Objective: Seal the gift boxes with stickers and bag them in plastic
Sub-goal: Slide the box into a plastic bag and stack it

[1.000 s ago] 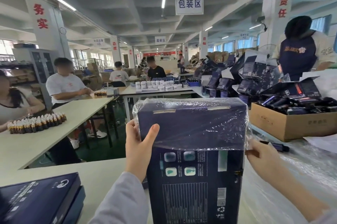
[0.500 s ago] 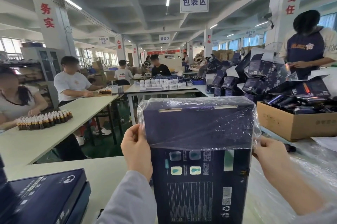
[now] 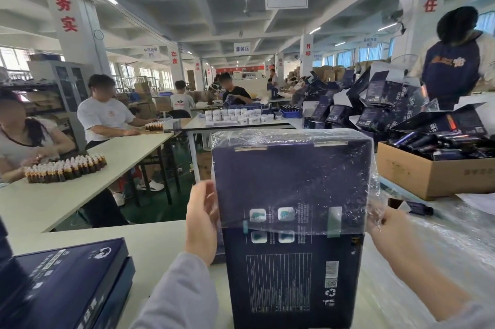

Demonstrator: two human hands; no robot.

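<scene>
A dark blue gift box [image 3: 292, 275] stands upright on the white table in front of me. A clear plastic bag [image 3: 292, 181] is drawn over its upper half, down to about mid-height. My left hand [image 3: 201, 221] grips the bag's edge against the box's left side. My right hand [image 3: 385, 229] pinches the bag's edge at the box's right side. Two strips of tape show at the top edge of the box under the plastic.
Stacked dark blue gift boxes [image 3: 61, 283] lie at the lower left. A cardboard carton [image 3: 428, 176] of dark packets sits at the right, with a heap of open boxes [image 3: 375, 103] behind. Plastic sheeting [image 3: 442, 235] covers the table's right side. People work at nearby tables.
The plastic bag has slid further down the box, from the upper third to about the middle. Both hands have moved down with its edge.
</scene>
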